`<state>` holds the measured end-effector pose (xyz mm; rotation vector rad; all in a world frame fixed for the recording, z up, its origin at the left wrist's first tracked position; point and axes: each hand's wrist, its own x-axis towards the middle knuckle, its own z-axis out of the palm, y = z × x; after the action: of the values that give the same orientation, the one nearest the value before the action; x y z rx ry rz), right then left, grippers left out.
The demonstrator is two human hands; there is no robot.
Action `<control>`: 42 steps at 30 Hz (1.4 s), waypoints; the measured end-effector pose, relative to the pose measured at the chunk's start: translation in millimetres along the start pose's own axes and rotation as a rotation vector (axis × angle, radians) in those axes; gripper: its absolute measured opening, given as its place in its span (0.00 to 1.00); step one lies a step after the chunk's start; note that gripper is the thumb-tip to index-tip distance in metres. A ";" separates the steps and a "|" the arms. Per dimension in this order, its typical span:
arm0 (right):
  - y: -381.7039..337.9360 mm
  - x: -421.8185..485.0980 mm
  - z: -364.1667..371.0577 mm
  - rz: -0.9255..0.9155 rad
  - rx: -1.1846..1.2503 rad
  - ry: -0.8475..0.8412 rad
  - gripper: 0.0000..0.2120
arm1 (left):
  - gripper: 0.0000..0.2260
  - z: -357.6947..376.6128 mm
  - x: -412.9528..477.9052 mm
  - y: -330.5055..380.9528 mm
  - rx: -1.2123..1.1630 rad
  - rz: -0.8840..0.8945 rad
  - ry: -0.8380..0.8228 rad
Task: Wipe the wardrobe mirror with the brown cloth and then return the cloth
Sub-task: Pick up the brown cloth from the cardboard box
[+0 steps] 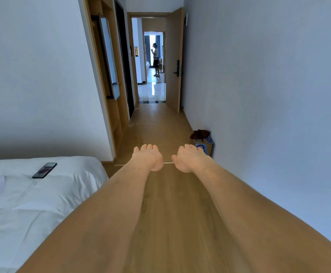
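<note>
Both arms stretched fwd over wood floor [166,203]. Left hand [148,157] & right hand [192,158] side by side, apart, fingers loosely curled, holding nothing. Brown cloth [199,133] bunched on top of cardboard box [205,147] by right wall, beyond right hand, not touched. Box has blue print, lettering partly hidden, can't read. Mirror [109,56] on wardrobe [119,119], left side of passage. Phone [44,170] on white bed [42,203]. Door [173,46] open, black lock [177,68]. Small lit sign [136,51] in hallway, too small to read. Person [155,59] standing in far room.
</note>
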<state>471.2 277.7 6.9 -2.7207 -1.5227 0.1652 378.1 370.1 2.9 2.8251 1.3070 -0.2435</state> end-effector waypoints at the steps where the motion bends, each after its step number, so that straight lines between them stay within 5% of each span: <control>1: 0.2 11.6 -2.5 0.008 0.000 -0.002 0.24 | 0.25 -3.1 12.9 -2.1 0.005 0.005 -0.005; 42: 175.8 509.7 -31.4 0.053 -0.038 -0.061 0.25 | 0.26 -68.7 539.1 95.9 -0.016 0.106 -0.079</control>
<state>888.0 620.4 -16.2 -2.8124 -1.4833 0.2246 803.6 721.0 -14.2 2.8288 1.1358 -0.3359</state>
